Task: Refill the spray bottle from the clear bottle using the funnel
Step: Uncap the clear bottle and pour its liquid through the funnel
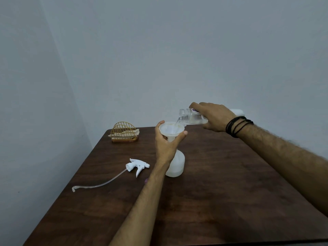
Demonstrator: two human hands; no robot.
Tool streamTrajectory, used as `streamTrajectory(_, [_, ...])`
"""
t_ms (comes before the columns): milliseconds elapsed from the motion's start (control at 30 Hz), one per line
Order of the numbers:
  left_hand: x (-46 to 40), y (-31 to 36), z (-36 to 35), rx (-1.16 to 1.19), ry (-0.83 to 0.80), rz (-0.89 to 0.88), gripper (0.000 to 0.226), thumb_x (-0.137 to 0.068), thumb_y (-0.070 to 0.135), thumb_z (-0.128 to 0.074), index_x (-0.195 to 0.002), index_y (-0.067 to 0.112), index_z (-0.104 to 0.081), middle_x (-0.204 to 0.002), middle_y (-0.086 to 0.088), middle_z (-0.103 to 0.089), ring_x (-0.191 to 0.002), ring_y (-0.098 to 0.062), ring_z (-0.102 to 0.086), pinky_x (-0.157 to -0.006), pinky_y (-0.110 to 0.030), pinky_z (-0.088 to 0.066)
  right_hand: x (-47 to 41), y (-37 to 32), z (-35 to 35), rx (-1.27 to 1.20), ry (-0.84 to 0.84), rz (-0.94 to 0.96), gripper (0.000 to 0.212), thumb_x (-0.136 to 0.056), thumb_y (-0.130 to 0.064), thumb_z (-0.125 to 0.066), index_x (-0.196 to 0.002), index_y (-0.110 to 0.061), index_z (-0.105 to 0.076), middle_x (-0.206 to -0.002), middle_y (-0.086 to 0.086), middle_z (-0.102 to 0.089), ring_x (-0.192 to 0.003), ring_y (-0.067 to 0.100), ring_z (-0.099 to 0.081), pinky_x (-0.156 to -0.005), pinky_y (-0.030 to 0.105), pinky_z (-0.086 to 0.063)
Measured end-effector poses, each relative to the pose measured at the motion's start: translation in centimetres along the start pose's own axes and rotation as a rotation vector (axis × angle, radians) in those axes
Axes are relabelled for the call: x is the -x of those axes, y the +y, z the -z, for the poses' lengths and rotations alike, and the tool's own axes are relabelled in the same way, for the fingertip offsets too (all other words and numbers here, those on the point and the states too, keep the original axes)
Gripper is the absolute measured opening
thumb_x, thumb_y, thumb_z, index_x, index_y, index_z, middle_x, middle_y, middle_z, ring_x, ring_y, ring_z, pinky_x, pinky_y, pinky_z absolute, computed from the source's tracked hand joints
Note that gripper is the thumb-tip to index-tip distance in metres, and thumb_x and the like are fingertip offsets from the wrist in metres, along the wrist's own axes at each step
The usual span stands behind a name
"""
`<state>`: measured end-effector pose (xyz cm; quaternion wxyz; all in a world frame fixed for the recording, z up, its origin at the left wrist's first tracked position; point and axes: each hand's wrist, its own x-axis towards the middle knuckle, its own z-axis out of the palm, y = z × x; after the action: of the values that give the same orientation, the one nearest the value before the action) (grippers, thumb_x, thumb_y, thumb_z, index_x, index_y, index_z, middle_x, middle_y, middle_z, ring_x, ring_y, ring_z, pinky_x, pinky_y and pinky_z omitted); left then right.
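A translucent white spray bottle (pixel 177 164) stands on the dark wooden table (pixel 221 183) with a white funnel (pixel 171 129) set in its neck. My left hand (pixel 166 144) grips the funnel from below, thumb and fingers round its bowl. My right hand (pixel 214 116) holds the clear bottle (pixel 189 116) tipped almost level, mouth to the left above the funnel's rim. A thin stream of clear liquid runs from the mouth into the funnel. A little liquid shows in the spray bottle's base.
The white trigger sprayer head (pixel 137 166) lies on the table to the left, its long dip tube (pixel 99 183) trailing toward the left edge. A gold wire napkin holder (pixel 124 132) stands at the far left corner. Walls close in behind and left.
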<state>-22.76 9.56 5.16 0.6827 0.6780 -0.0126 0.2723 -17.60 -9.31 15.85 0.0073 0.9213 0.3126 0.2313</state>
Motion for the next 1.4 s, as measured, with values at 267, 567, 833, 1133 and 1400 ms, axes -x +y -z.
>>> streamTrajectory(267, [-0.13, -0.08, -0.04, -0.008, 0.008, -0.001, 0.093, -0.068, 0.035, -0.092, -0.145, 0.026, -0.04, -0.138, 0.004, -0.049, -0.128, -0.014, -0.048, -0.1, -0.027, -0.05, -0.02, -0.03, 0.08, 0.004, -0.007, -0.003, 0.055, -0.082, -0.012, -0.063, -0.128, -0.028, -0.039, -0.096, -0.003, -0.056, -0.079, 0.021, -0.053, -0.059, 0.03, -0.037])
streamTrajectory(567, [-0.29, 0.08, -0.21, 0.018, 0.004, -0.013, 0.092, -0.067, 0.036, -0.092, -0.143, 0.027, -0.041, -0.136, 0.005, -0.052, -0.127, -0.014, -0.051, -0.103, -0.033, -0.051, 0.07, -0.16, 0.17, -0.007, -0.011, -0.001, 0.055, -0.081, -0.008, -0.061, -0.128, -0.026, -0.04, -0.097, -0.002, -0.056, -0.079, 0.022, -0.053, -0.061, 0.031, -0.039])
streamTrajectory(833, [-0.33, -0.14, -0.2, 0.007, 0.005, -0.01, 0.093, -0.066, 0.039, -0.092, -0.144, 0.027, -0.041, -0.138, 0.003, -0.051, -0.128, -0.016, -0.05, -0.103, -0.034, -0.051, 0.03, -0.16, 0.14, 0.0, -0.008, 0.002, 0.054, -0.08, -0.008, -0.061, -0.127, -0.026, -0.041, -0.096, -0.003, -0.055, -0.079, 0.022, -0.053, -0.06, 0.031, -0.041])
streamTrajectory(1133, [-0.31, -0.11, -0.19, 0.005, 0.008, -0.013, 0.094, -0.065, 0.039, -0.092, -0.143, 0.027, -0.041, -0.137, 0.003, -0.052, -0.128, -0.016, -0.05, -0.104, -0.036, -0.051, -0.07, -0.16, 0.09, 0.007, -0.003, 0.007, 0.053, -0.081, -0.009, -0.062, -0.126, -0.026, -0.041, -0.095, -0.003, -0.056, -0.078, 0.022, -0.055, -0.058, 0.031, -0.039])
streamTrajectory(1400, [-0.24, -0.11, -0.18, 0.005, 0.013, -0.015, 0.093, -0.065, 0.039, -0.092, -0.143, 0.028, -0.042, -0.138, 0.004, -0.052, -0.128, -0.014, -0.051, -0.102, -0.031, -0.051, -0.03, -0.16, 0.14, 0.017, -0.003, 0.016, 0.054, -0.079, -0.007, -0.062, -0.126, -0.026, -0.042, -0.095, -0.004, -0.054, -0.082, 0.023, -0.056, -0.06, 0.031, -0.04])
